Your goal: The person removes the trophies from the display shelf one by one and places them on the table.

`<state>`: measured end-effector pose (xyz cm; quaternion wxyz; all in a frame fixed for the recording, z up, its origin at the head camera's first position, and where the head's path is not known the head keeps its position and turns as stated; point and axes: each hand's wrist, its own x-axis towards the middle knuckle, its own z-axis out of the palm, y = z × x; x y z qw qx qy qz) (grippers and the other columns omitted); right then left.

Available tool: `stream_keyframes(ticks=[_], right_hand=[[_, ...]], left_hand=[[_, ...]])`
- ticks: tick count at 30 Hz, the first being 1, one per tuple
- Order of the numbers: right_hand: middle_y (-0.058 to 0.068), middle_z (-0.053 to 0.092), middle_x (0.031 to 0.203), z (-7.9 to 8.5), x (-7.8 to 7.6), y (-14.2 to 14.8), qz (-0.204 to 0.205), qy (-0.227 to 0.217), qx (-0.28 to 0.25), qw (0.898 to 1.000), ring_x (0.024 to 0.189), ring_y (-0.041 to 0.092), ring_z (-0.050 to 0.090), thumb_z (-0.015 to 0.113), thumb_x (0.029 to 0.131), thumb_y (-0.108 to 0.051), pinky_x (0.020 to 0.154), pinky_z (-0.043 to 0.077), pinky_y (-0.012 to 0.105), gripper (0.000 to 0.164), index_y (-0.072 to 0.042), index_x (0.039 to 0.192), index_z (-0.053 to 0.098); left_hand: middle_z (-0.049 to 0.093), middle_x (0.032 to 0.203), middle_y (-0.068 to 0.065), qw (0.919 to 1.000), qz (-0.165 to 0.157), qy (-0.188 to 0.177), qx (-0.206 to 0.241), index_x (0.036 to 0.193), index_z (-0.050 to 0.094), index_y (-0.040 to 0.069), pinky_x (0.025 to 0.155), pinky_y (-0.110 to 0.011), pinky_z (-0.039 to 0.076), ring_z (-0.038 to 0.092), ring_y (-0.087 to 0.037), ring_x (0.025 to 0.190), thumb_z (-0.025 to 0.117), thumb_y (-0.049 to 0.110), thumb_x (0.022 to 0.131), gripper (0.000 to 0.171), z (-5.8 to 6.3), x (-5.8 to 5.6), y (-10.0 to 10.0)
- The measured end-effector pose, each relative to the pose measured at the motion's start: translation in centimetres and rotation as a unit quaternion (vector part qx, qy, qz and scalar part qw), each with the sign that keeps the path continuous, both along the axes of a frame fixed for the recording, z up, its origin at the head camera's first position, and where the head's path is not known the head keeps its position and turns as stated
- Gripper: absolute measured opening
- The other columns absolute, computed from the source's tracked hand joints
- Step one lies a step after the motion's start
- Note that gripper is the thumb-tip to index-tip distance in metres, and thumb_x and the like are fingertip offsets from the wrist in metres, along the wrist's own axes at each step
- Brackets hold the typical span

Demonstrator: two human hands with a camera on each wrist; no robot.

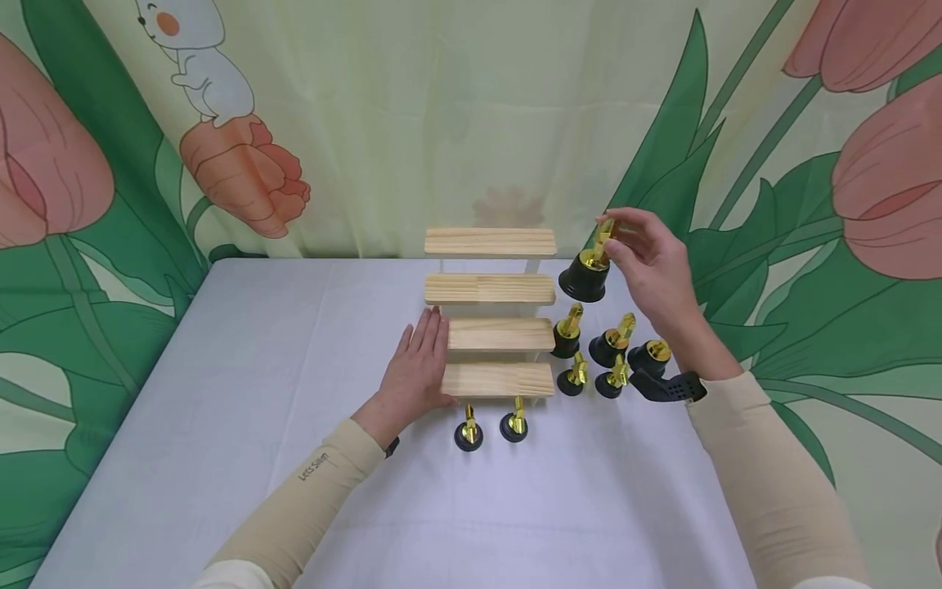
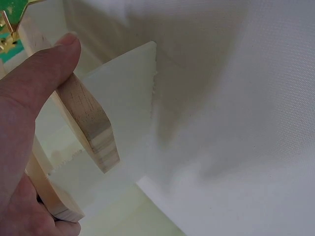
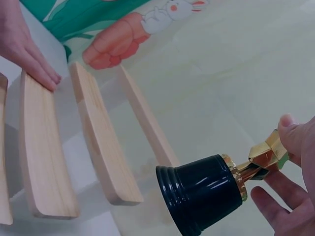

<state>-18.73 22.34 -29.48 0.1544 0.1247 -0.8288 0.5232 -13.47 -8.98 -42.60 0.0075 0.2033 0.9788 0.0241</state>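
Observation:
My right hand (image 1: 649, 254) pinches the gold top of a trophy (image 1: 585, 276) with a black base. It is held up beside the upper right end of a four-tier wooden display stand (image 1: 489, 287). In the right wrist view, the trophy (image 3: 202, 191) tilts, with its gold stem between thumb and fingers. My left hand (image 1: 414, 372) rests against the stand's left end, its fingers straight and together. The left wrist view shows its thumb (image 2: 66, 54) on a wooden board (image 2: 88, 118); part of the hand lies out of frame there.
Several more gold-and-black trophies (image 1: 567, 331) stand on the table right of the stand. Two small trophies (image 1: 468, 431) stand in front of its lowest board. The white-covered table (image 1: 324, 327) meets a curtain (image 1: 441, 123) printed with tulips and a rabbit.

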Motion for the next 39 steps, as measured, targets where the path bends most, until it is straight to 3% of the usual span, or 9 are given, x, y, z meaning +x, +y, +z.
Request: stream_keyframes(ticks=[11,39], right_hand=[[0.002,0.061,0.132,-0.1,1.1,1.1,-0.005,-0.001,-0.005,1.0,0.125,0.01,0.059,0.059,0.099,-0.017,0.096,0.048,0.012,0.038,-0.017,0.137,0.056],[0.0,0.061,0.133,-1.1,3.6,4.0,-0.046,-0.002,0.026,0.999,0.122,0.006,0.059,0.059,0.099,-0.018,0.097,0.046,0.01,0.04,-0.019,0.139,0.054]], left_hand=[[0.005,0.164,-0.027,1.0,-0.001,0.005,0.004,0.155,0.007,-0.009,0.124,-0.053,0.018,0.008,-0.037,0.154,0.09,0.056,0.061,0.141,-0.2,0.0,0.0],[0.006,0.164,-0.027,0.9999,-0.001,0.011,0.007,0.155,0.009,-0.008,0.124,-0.052,0.017,0.007,-0.037,0.154,0.089,0.056,0.062,0.139,-0.3,0.1,0.0]])
